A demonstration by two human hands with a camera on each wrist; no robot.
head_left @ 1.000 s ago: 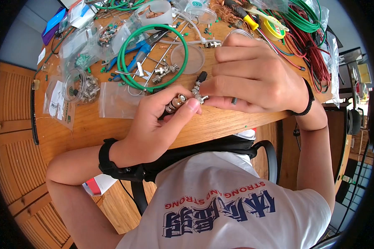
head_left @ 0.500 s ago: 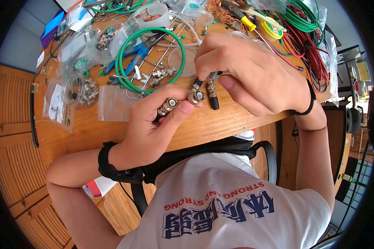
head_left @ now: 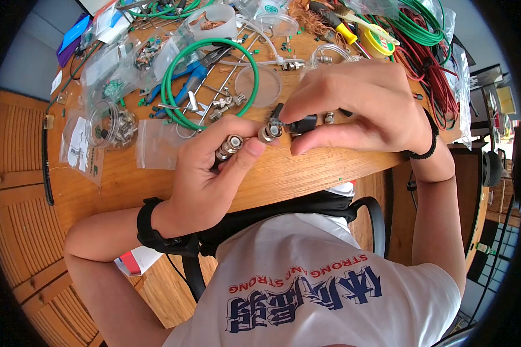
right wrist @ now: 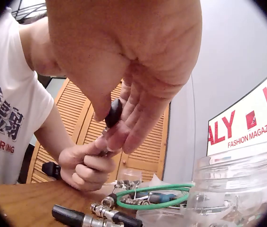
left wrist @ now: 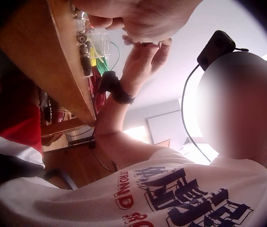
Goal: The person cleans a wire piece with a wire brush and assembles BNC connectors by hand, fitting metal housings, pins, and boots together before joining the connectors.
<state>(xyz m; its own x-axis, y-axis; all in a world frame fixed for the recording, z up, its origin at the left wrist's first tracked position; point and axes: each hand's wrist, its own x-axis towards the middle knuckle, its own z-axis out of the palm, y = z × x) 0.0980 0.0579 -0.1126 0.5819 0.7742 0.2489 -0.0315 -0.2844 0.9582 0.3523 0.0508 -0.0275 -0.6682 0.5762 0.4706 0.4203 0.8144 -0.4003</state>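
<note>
My left hand (head_left: 205, 165) pinches a silver BNC connector (head_left: 270, 132) between thumb and forefinger, its open round end toward the head camera. A second BNC connector (head_left: 230, 148) lies in the crook of the same hand. A small coil spring (head_left: 278, 122) shows at the first connector, by my right forefinger. My right hand (head_left: 359, 107) reaches in from the right, thumb below and forefinger above. Between them is a black boot (right wrist: 114, 112), its narrow end toward the left fingers in the right wrist view. Its inner end is hidden by the fingertips.
Black-sleeved connectors (right wrist: 67, 216) lie on the wooden table (head_left: 260, 179) near the hands. Behind are a green cable loop (head_left: 165, 87), blue-handled pliers (head_left: 197, 75), plastic bags (head_left: 162, 144), a clear round lid (head_left: 259, 85), yellow tape (head_left: 378, 43) and red wire (head_left: 443, 87).
My right hand has come off the connectors to the right of the left hand and opened its thumb and forefinger round the black boot. The left hand keeps its two connectors, almost unmoved.
</note>
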